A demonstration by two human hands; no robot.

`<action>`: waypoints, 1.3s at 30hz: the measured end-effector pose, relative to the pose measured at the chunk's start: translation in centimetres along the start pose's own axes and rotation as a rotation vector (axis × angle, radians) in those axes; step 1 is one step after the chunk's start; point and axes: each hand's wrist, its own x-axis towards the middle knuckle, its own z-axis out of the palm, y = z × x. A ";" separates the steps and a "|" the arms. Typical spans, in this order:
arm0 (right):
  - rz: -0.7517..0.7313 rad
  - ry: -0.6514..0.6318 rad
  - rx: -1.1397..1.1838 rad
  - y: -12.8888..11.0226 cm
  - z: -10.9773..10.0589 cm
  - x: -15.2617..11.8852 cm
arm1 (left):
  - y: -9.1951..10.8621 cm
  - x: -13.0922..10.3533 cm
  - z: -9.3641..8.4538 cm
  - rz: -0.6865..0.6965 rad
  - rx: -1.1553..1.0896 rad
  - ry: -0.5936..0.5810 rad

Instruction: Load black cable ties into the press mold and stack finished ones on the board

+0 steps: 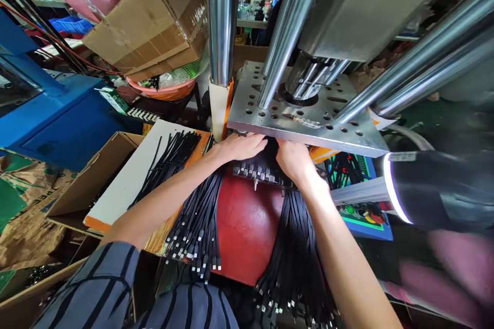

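Observation:
Below the thick metal plate [309, 123] of a press, my left hand [245, 147] lies with its fingers stretched to the right over a dark mould block [266, 164]. At the block's right side is my right hand [294, 158], its fingertips partly hidden by the plate. Silvery connector ends [252, 169] line the block's front edge. A bundle of black cables [203, 216] hangs beside my left forearm, white-and-metal plugs at its lower ends. Another black cable bundle [295, 252] hangs beside my right forearm. Between them shows a red surface [247, 226].
More black cables [170, 159] lie on a white board [127, 180] at left, beside an open cardboard box [92, 180]. Steel columns [224, 20] rise around the plate. A lit black lamp [428, 190] and a blue control panel [370, 229] stand at right.

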 end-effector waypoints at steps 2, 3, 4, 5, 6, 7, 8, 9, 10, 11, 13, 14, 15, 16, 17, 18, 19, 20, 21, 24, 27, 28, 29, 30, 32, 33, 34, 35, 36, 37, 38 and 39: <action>0.070 0.044 0.018 -0.8 -1.3 -6.6 | 1.6 -4.4 -1.7 0.091 -0.018 -0.006; 0.218 0.087 0.011 -0.9 -1.6 -10.5 | 2.6 -7.2 -2.3 0.070 -0.023 0.015; 0.355 0.096 -0.009 -0.9 -1.5 -14.4 | 3.7 -10.1 -2.7 -0.061 0.004 0.041; 0.477 0.058 -0.054 -0.7 -1.2 -18.0 | 4.6 -12.8 -2.8 -0.246 0.066 0.029; 0.564 -0.019 -0.083 -0.5 -0.7 -21.1 | 5.4 -15.2 -2.6 -0.429 0.148 -0.021; 0.611 -0.085 -0.072 -0.2 0.0 -23.6 | 6.0 -17.2 -2.2 -0.539 0.210 -0.105; 0.651 -0.114 -0.060 0.0 0.8 -25.3 | 6.3 -18.6 -1.7 -0.617 0.253 -0.185; 0.668 -0.133 -0.037 0.2 1.5 -26.4 | 6.3 -19.5 -1.2 -0.662 0.271 -0.253; 0.672 -0.129 -0.013 0.2 2.1 -26.9 | 6.2 -20.0 -0.7 -0.682 0.261 -0.297; 0.668 -0.113 0.003 0.1 2.6 -27.0 | 6.0 -20.0 -0.3 -0.694 0.232 -0.316; 0.630 -0.085 0.006 -0.1 2.9 -26.5 | 5.6 -19.4 -0.3 -0.709 0.145 -0.295; 0.607 -0.075 -0.005 -0.2 2.8 -26.2 | 5.5 -18.9 -0.5 -0.711 0.101 -0.268; 0.581 -0.071 -0.019 -0.4 2.7 -25.9 | 5.4 -18.5 -0.9 -0.711 0.057 -0.235; 0.561 -0.068 -0.037 -0.5 2.5 -25.7 | 5.5 -18.2 -1.4 -0.709 0.004 -0.202; 0.547 -0.062 -0.055 -0.5 2.4 -25.6 | 5.6 -18.0 -1.9 -0.709 -0.061 -0.173; 0.540 -0.060 -0.071 -0.6 2.3 -25.5 | 5.9 -17.9 -2.4 -0.712 -0.147 -0.152; 0.538 -0.061 -0.084 -0.6 2.2 -25.5 | 6.2 -17.9 -2.9 -0.723 -0.253 -0.143; 0.539 -0.070 -0.092 -0.5 2.1 -25.4 | 6.6 -18.0 -3.3 -0.744 -0.380 -0.145; 0.541 -0.083 -0.090 -0.4 2.0 -25.3 | 7.0 -18.1 -3.6 -0.777 -0.521 -0.161; 0.590 -0.081 0.007 -0.2 1.1 -24.8 | 8.9 -18.7 -4.2 -0.887 -0.932 -0.272; 0.707 0.010 0.297 -1.0 -0.7 -24.4 | 11.5 -19.1 -3.6 -0.922 -1.210 -0.430; 0.733 0.038 0.420 -1.7 -1.3 -24.3 | 12.5 -19.1 -3.0 -0.922 -1.276 -0.465; 0.745 0.057 0.533 -2.6 -1.8 -24.3 | 13.5 -19.1 -2.3 -0.923 -1.330 -0.480; 0.742 0.064 0.631 -3.8 -2.2 -24.3 | 14.4 -19.0 -1.4 -0.924 -1.371 -0.468; 0.710 0.042 0.786 -6.4 -2.7 -24.4 | 15.9 -18.6 0.5 -0.920 -1.416 -0.380; 0.699 0.014 0.854 -7.7 -2.7 -24.5 | 16.3 -18.5 1.2 -0.921 -1.427 -0.319; 0.697 -0.017 0.923 -8.8 -2.7 -24.7 | 16.7 -18.3 1.8 -0.925 -1.433 -0.266; 0.701 -0.057 0.992 -9.6 -2.7 -24.8 | 16.8 -18.2 2.2 -0.930 -1.439 -0.228; 0.708 -0.103 1.055 -10.1 -2.8 -25.0 | 16.8 -18.1 2.3 -0.933 -1.443 -0.211; 0.705 -0.168 1.112 -10.2 -2.9 -25.1 | 16.8 -18.1 2.2 -0.931 -1.445 -0.212; 0.689 -0.244 1.152 -10.0 -3.1 -25.1 | 16.7 -18.1 1.9 -0.919 -1.443 -0.222; 0.661 -0.322 1.175 -9.7 -3.3 -25.0 | 16.6 -18.2 1.5 -0.891 -1.429 -0.234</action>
